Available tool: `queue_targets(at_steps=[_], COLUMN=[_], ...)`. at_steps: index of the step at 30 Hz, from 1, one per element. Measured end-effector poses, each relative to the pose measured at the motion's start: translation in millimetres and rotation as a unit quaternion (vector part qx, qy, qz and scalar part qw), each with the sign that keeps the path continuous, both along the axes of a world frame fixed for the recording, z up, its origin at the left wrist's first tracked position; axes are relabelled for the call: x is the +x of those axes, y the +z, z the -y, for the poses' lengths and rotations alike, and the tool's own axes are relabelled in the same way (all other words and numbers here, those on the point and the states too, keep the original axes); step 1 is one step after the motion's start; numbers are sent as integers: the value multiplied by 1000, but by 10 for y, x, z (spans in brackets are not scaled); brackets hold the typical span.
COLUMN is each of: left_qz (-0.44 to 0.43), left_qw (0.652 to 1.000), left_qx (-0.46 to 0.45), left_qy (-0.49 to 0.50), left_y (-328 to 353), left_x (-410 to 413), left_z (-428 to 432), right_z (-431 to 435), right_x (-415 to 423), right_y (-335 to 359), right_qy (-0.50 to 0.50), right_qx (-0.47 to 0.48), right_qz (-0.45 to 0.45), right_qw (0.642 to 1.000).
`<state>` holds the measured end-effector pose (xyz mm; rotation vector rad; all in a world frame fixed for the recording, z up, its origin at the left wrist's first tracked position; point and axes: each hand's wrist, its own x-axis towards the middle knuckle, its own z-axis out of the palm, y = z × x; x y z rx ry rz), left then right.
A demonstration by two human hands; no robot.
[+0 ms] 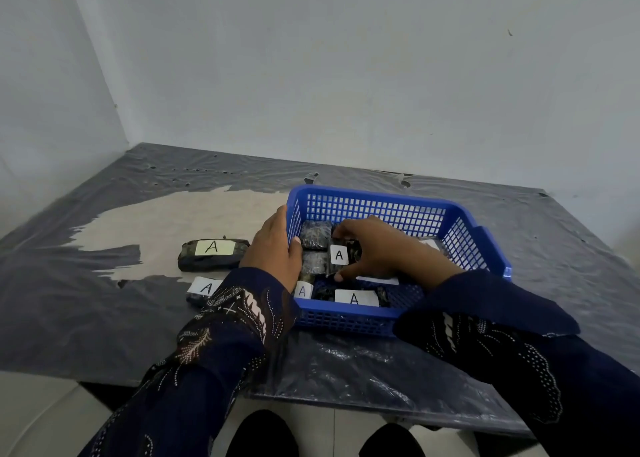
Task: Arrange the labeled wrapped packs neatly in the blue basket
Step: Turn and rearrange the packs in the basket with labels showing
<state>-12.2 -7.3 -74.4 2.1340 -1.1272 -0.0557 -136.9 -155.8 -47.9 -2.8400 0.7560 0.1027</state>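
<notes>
Left hand (277,245) grips blue basket (377,197) by its left rim; right hand (384,249) pinches labelled pack (341,256); best laid flat, label up.

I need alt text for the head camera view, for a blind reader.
A right hand pinches a wrapped pack labelled A inside the blue basket, while the left hand grips its rim. A larger pack and a smaller pack lie outside on the table.

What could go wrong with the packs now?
The held pack in the right hand could land crooked on the other packs in the blue basket. The left sleeve lies over a small pack on the table and might drag it. The long pack outside may not fit flat.
</notes>
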Motion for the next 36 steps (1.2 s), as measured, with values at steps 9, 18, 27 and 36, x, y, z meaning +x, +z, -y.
queue_targets(at_steps=[9, 18, 27, 36], left_qz=[6, -1, -10, -15], left_qw=[1000, 1000, 1000, 999], left_qx=[-10, -17, -26, -30], left_qy=[8, 9, 6, 1], left_y=[-13, -45, -42, -52], left_x=[3, 12, 15, 21], left_z=[1, 11, 0, -8], right_z=[-18, -78, -20, 34], right_x=[98, 186, 183, 96], right_y=[-37, -12, 82, 55], right_qy=[11, 15, 18, 39], right_qx=[-39, -85, -73, -82], right_qz=[-36, -76, -87, -59], right_qw=[999, 993, 993, 994])
